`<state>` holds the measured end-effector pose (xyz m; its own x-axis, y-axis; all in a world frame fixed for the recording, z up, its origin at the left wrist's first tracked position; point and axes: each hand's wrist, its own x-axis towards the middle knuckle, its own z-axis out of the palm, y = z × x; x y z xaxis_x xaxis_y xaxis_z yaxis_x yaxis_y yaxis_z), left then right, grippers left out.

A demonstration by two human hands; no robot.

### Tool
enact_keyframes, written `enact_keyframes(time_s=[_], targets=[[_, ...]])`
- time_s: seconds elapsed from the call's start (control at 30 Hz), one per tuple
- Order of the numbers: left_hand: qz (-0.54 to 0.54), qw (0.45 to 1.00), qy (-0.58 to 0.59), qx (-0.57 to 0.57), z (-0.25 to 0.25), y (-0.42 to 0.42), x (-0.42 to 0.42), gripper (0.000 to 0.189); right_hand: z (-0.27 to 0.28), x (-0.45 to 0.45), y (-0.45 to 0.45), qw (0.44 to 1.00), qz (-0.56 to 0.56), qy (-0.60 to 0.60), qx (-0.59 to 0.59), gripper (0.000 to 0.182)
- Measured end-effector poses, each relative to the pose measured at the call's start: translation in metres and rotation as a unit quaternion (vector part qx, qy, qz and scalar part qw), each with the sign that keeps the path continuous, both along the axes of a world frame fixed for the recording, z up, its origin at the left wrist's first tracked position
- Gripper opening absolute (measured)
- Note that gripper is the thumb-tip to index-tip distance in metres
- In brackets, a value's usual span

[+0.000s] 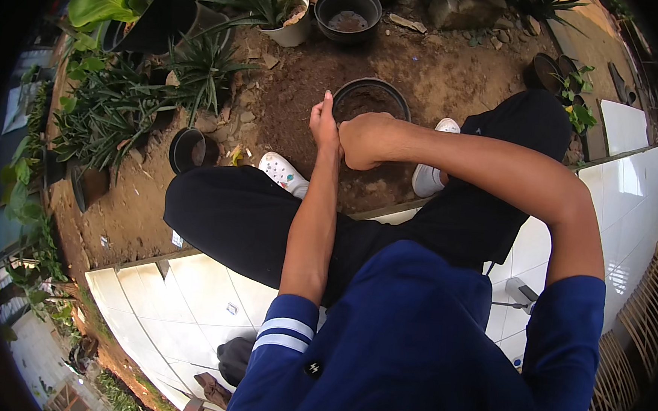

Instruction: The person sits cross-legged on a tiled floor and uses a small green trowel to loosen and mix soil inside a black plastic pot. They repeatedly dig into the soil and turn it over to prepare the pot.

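Observation:
A round black plastic pot [408,106] with dark soil [364,99] in it stands on the ground between my feet. At its near left rim is my left hand [324,125], with one digit pointing away from me. My right hand [367,140] is bent in front of the pot and meets the left hand near its wrist. The back of the right hand faces up and its fingers are curled out of sight. Whether anything lies between the hands is hidden.
Brown earth [456,66] surrounds the pot. Beyond it are an unfilled black pot [348,34] and a white pot [291,33] with a spiky plant. A small black pot [188,150] lies left. My white clogs [283,171] flank the work spot; white tiles [199,293] lie below.

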<state>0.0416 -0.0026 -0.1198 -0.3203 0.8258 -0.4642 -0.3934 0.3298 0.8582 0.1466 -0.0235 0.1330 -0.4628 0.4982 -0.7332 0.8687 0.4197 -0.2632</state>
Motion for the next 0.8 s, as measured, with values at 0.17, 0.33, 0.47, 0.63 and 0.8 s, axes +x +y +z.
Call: enact_keyframes(time_s=[0.17, 0.33, 0.47, 0.63, 0.8], targets=[[-0.006, 0.998, -0.060, 0.019, 0.021, -0.007, 0.003, 0.036, 0.015, 0.038, 0.031, 0.992, -0.123, -0.009, 0.010, 0.029], [-0.011, 0.999, -0.047, 0.012, 0.027, -0.007, 0.010, 0.035, -0.023, 0.061, 0.032, 0.989, -0.077, -0.120, 0.049, 0.025], [-0.006, 0.999, -0.029, 0.012, 0.012, -0.006, -0.001, 0.035, -0.026, 0.034, 0.016, 0.974, -0.187, -0.041, -0.120, 0.024], [-0.030, 0.997, -0.050, 0.052, 0.029, -0.009, 0.009, 0.035, -0.040, 0.025, 0.047, 0.842, -0.432, 0.086, -0.311, 0.018], [-0.077, 0.993, -0.082, 0.046, 0.047, -0.011, 0.004, 0.033, -0.039, 0.027, 0.082, 0.697, -0.556, 0.138, -0.431, 0.013]])
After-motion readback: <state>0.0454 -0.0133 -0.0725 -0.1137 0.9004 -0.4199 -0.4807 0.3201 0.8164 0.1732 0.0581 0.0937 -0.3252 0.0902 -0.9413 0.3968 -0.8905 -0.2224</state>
